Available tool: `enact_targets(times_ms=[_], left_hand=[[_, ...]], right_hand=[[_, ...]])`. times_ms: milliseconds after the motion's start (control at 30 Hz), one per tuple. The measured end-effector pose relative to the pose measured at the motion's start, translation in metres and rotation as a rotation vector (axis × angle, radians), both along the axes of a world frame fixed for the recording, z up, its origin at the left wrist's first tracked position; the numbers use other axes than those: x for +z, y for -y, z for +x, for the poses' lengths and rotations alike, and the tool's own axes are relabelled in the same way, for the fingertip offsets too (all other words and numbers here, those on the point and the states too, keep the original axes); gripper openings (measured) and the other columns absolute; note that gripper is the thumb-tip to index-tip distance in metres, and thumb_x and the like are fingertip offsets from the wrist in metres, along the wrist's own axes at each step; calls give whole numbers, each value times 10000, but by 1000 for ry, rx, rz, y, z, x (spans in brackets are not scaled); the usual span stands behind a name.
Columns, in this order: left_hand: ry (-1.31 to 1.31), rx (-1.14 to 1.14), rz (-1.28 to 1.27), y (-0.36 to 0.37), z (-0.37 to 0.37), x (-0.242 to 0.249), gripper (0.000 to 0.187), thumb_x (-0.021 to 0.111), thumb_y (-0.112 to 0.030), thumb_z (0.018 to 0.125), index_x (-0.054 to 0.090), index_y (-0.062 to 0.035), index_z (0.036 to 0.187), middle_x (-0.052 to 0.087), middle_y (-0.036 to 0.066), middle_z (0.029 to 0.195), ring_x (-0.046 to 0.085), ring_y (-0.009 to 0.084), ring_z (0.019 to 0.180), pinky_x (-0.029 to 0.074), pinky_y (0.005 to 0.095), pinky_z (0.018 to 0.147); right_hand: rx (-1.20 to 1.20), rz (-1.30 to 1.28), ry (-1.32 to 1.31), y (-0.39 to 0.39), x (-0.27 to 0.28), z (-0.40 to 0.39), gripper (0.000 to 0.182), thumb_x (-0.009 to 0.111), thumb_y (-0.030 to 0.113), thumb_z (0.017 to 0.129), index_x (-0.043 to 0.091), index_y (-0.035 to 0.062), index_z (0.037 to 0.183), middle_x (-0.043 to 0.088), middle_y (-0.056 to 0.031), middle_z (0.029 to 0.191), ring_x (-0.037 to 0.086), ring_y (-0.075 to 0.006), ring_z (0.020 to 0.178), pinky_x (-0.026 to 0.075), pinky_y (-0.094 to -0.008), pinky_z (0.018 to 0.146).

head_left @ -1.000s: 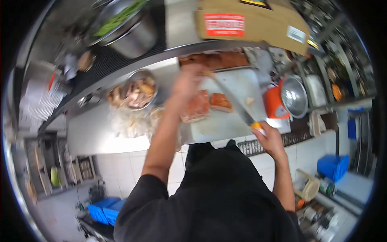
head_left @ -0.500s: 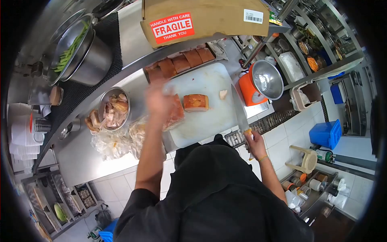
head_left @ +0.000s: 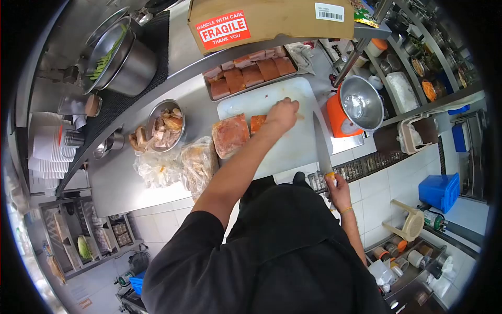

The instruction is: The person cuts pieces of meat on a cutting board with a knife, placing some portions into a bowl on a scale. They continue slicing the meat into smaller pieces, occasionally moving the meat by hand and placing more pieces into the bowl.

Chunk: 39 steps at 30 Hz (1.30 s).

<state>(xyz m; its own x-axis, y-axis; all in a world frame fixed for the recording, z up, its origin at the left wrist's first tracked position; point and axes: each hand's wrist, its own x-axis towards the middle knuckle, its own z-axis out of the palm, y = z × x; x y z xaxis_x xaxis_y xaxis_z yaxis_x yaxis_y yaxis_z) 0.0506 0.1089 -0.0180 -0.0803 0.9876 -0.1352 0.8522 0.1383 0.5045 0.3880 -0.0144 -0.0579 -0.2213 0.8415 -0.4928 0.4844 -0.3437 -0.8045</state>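
Our right hand [head_left: 339, 192] clasping a knife [head_left: 321, 141] by its handle, our left hand [head_left: 283, 114] low over the cutting board [head_left: 290, 152], beside a meat chunk [head_left: 257, 124], its grasp we cannot tell.

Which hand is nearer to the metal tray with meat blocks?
Left. The left hand is over the cutting board, near the metal tray; the right hand holds the knife farther back, beyond the board's corner.

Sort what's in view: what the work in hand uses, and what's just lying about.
Likely in use:
knife, in the right hand
cutting board, beneath the left hand
meat slab

Apparently just lying about:
cardboard box
green beans
blue bin
stool
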Motion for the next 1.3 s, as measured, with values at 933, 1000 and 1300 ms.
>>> enact_targets(times_ms=[933,1000,1300], left_hand=[[-815,773,52,163,-268,49,540,723,-257,858,666,-119,1377,726,254,1164,701,414,1101,566,506,959],[-513,528,35,155,-232,64,653,782,-280,808,636,-106,1420,678,239,1328,652,382,1242,516,511,1056],[-216,-145,-273,57,-57,22,773,866,-297,765,560,-123,1454,589,131,1490,547,344,1378,418,506,1158]], right_hand=[[137,215,112,-14,3,-1,371,719,370,1011,655,5,1003,672,-143,708,650,-250,583,498,-401,557],[204,433,123,-16,-14,-4,390,717,380,1008,654,-4,1014,693,-186,750,681,-328,652,521,-432,622],[257,342,160,-51,4,-32,429,698,407,1007,660,-17,1056,724,-237,824,723,-411,765,546,-472,692]])
